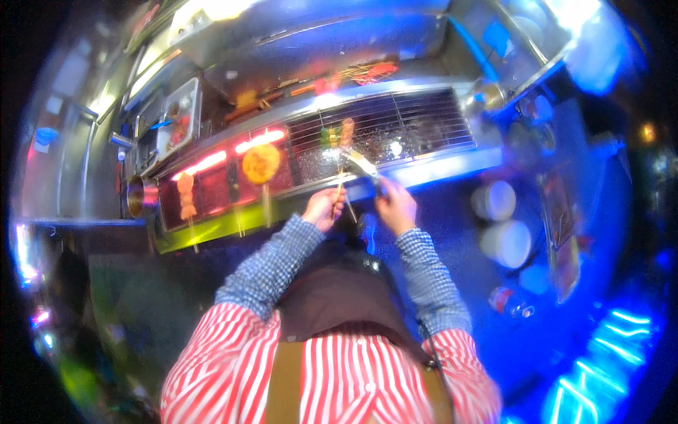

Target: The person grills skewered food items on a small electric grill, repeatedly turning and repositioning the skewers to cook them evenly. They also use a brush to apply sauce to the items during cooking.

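My left hand (pixel 324 209) is closed on the thin stick of a skewer in front of the grill. My right hand (pixel 396 205) grips a tool with a metal blade or jaws (pixel 362 162), blurred, whose tip reaches the skewered food. At that tip, over the wire rack, lie a skewer with green and yellow pieces (pixel 332 137) and a brown sausage-like piece (pixel 347 132). A round, flat orange-yellow food on a stick (pixel 261 163) and a skewer of pale lumps (pixel 186 196) rest farther left over the glowing part.
The wire rack (pixel 429 123) covers the grill's right part. A white tray of food (pixel 183 114) stands behind on the left, near a metal cup (pixel 142 196). More skewers (pixel 376 73) lie behind the grill. White tubs (pixel 506 244) and a bottle (pixel 509 303) are at right.
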The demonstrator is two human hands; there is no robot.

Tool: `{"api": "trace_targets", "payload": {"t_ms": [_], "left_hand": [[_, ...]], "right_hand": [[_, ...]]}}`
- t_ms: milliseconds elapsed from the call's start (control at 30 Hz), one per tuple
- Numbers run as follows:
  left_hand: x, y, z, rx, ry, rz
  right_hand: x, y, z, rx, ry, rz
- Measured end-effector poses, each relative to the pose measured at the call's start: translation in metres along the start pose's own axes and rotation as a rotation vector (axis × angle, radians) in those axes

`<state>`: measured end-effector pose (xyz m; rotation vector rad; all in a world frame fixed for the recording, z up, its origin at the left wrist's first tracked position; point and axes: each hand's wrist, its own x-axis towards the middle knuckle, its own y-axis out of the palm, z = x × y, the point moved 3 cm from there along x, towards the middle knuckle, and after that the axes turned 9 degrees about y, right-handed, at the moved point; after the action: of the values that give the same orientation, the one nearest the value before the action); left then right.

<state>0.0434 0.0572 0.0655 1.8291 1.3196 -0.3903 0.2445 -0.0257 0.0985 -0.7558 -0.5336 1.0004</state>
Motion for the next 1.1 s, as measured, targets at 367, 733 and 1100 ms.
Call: {"api": "trace_targets", "payload": {"t_ms": [367, 733, 1100], "left_hand": [[-0.003, 0.0, -0.007, 0.154, 0.068, -0.043], [0.005, -0.009, -0.002, 0.261, 0.1, -0.1], [-0.032, -0.049, -0.033, 0.206, 0.294, -0.077]], "right_hand": [[0.011, 0.002, 0.008, -0.063, -0.026, -0.127], [0.017, 0.004, 0.015, 0.001, -0.001, -0.106], [-0.028, -0.005, -0.065, 0.795, 0.343, -0.062]]}}
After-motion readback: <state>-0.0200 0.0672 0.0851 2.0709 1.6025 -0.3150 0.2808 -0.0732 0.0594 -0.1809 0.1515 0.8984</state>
